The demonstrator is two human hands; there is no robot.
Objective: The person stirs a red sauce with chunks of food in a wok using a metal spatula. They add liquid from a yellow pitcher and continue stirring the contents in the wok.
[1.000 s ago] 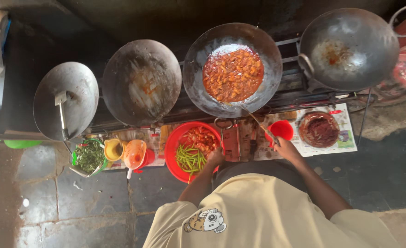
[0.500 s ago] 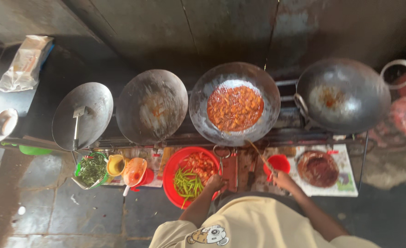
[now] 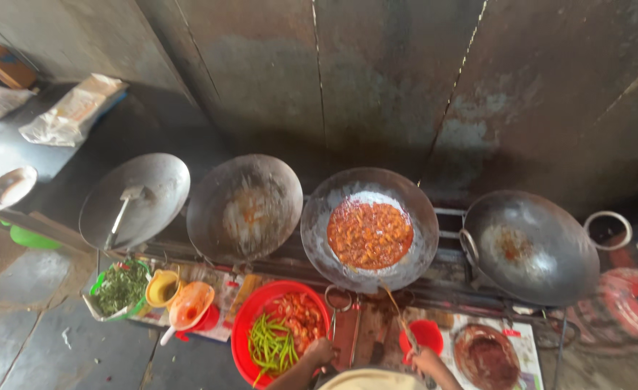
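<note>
The right hand (image 3: 421,355) grips a ladle (image 3: 398,318) slanting up toward the wok of red curry (image 3: 370,234); the left hand (image 3: 320,352) rests clenched at the red basin's (image 3: 250,318) rim.

empty wok with spatula (image 3: 135,199), herb basket (image 3: 119,287)

In front of me a dark metal stove rack (image 3: 449,217) carries four blackened round woks — the third (image 3: 370,230) holds orange-red food. Below, a narrow patterned counter (image 3: 528,339) bears a red plastic basin (image 3: 250,325), an orange jug (image 3: 190,306) and a brown paste bowl (image 3: 486,357).
</note>
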